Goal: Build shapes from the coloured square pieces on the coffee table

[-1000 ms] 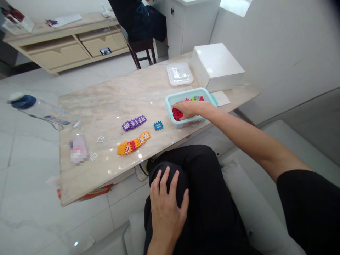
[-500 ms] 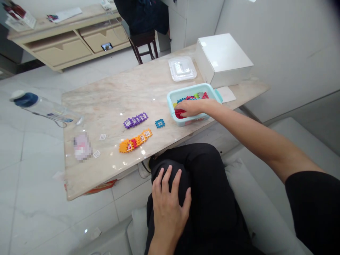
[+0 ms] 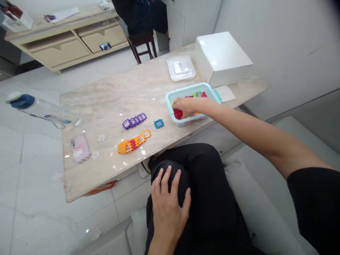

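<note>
My right hand (image 3: pixel 186 106) reaches down into a light-blue plastic bin (image 3: pixel 172 118) of colourful interlocking plates. Its fingers are curled together among the pieces, beside a red plate (image 3: pixel 177 113); what they grip is hidden. On my dark-trousered knee rests my left hand (image 3: pixel 168 202), fingers spread and holding nothing. Left of the bin lies a single blue window plate (image 3: pixel 159 123). Beyond it, purple plates with white window inserts (image 3: pixel 134 120) overlap in a row. Nearer the table edge is a similar row of orange plates (image 3: pixel 140 138) with a red one among them.
Two loose white window inserts (image 3: pixel 101 137) lie on the marble table (image 3: pixel 106 95) near a blurred pink item (image 3: pixel 81 148). A bottle (image 3: pixel 45 109) is at the left. Behind the bin are a clear lid (image 3: pixel 181 68) and a white box (image 3: pixel 223 58). A person sits on a stool (image 3: pixel 143 44).
My right hand has shifted slightly within the bin and its fingers are more curled. My left hand stays on the knee. The camera view has moved a little.
</note>
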### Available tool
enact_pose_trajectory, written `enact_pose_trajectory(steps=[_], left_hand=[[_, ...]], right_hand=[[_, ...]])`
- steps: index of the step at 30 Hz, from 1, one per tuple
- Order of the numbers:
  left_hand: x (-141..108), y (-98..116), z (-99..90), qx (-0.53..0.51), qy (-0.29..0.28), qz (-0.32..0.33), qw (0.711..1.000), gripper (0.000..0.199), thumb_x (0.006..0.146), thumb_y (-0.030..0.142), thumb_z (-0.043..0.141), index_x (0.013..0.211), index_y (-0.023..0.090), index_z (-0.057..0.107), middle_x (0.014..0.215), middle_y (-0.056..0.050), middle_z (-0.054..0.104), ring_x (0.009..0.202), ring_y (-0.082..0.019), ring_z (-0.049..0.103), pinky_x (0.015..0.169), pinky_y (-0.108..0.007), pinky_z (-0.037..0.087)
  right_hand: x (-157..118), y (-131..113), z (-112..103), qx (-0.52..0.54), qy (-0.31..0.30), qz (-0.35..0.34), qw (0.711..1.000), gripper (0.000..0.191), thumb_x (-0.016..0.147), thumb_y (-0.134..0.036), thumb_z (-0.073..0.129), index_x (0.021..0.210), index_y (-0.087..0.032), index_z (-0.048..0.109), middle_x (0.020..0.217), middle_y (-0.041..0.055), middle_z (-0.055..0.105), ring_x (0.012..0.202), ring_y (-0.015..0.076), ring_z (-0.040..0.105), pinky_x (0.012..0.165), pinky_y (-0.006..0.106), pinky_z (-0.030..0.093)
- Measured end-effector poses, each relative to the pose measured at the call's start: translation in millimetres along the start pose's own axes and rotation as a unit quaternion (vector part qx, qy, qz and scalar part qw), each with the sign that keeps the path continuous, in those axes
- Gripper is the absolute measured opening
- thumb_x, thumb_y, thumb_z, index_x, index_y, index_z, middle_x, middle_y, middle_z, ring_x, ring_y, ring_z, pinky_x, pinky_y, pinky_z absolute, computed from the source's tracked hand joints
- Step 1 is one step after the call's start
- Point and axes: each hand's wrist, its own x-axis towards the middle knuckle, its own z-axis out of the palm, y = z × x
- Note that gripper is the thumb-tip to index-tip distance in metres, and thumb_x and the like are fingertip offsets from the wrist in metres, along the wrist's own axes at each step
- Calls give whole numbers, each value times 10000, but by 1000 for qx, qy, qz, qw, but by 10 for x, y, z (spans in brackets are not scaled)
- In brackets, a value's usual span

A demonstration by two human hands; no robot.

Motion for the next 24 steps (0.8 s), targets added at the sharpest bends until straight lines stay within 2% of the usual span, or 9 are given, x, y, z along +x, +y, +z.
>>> enact_pose_trajectory(steps=[4,10,16,24], left_hand=[[18,4,-11,1,-7,-2,1000,564,988,259,721,1537,268,593,1645,-143,547,1568,-399,453,1228,-622,471],[32,13,-18,2,-12,-3,1000,563,985,259,729,1533,269,599,1645,-141,547,1564,-399,455,1221,-623,481],[4,3,-19,4,-13,-6,1000,553,987,268,726,1527,263,606,1647,-133,545,1573,-394,444,1225,-617,479],[7,-9,-12,-5,-8,-1,1000,571,987,266,725,1543,269,594,1652,-142,540,1567,-398,452,1223,-619,477]], right_hand=[[-4,43,60,3,7,-8,1000,406,882,-187,711,1279,-103,724,1302,170,682,1205,321,622,1028,376,479],[32,7,100,10,17,7,1000,334,883,-139,670,1205,-96,750,1283,188,706,1164,313,657,1025,363,472],[9,-18,38,62,-34,68,995,413,838,-178,758,1250,-188,769,1118,106,792,1059,293,703,915,335,493],[26,-68,13,21,-65,78,995,429,853,-196,765,1281,-169,762,1198,147,796,955,284,740,791,321,505]])
